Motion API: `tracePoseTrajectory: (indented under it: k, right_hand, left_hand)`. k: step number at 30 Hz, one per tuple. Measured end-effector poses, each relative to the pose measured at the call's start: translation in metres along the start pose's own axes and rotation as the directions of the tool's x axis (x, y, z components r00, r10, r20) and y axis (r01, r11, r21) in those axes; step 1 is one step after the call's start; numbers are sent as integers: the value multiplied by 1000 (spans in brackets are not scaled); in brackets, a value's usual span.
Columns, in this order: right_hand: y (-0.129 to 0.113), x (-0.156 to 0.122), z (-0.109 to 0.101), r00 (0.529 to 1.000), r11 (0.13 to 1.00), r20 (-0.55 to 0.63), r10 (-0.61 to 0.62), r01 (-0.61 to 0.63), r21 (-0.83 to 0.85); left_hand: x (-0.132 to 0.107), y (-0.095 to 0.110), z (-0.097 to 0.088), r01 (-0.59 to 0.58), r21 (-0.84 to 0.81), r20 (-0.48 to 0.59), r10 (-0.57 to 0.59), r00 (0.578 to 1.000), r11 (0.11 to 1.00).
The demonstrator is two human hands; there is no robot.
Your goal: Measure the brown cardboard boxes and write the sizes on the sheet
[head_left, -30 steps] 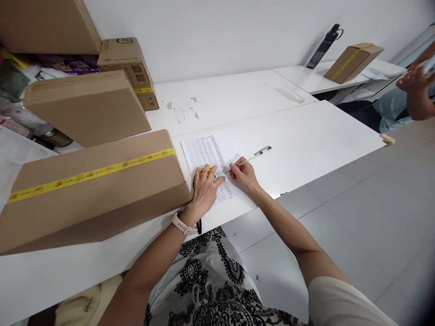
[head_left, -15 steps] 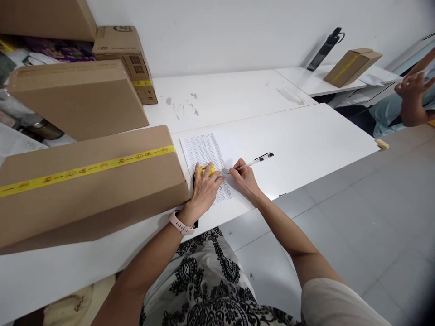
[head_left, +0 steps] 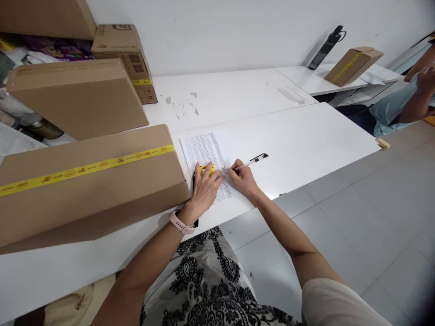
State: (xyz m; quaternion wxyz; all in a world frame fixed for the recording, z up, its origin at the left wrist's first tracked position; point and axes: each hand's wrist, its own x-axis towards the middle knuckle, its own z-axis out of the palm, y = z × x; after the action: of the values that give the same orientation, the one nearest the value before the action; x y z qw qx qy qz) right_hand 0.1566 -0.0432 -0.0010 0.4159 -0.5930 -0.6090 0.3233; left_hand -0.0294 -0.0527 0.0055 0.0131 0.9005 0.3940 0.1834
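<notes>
We watch right hand (head_left: 242,179), centre of frame, fingers pinched round pen (head_left: 255,160), writing end angled down toward printed sheet (head_left: 204,147), mid-frame. Left hand (head_left: 205,189) lies across sheet, fingers over yellow object (head_left: 212,169); whether it grips or only rests, we cannot tell. Taped carton (head_left: 91,190) sits left of frame, just beside left hand. Upper right, we spot dark bottle (head_left: 325,50) near small box (head_left: 353,68); co-worker's arm (head_left: 417,105) shows at right edge.
</notes>
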Motion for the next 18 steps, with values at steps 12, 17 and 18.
tracePoseTrajectory:
  k: [12, 17, 18]
  right_hand:
    - [0, 0, 0, 1000, 1000, 7, -13, 13, -24]
    - [-1, 0, 0, 1000, 999, 7, -9, 9, -31]
    - [-1, 0, 0, 1000, 999, 8, -7, 8, -33]
  left_hand:
    - [0, 1, -2, 3, -10, 7, -3, 1000, 1000]
    - [1, 1, -2, 13, -28, 8, -12, 1000, 1000]
    - [0, 1, -2, 16, -33, 8, -16, 1000, 999]
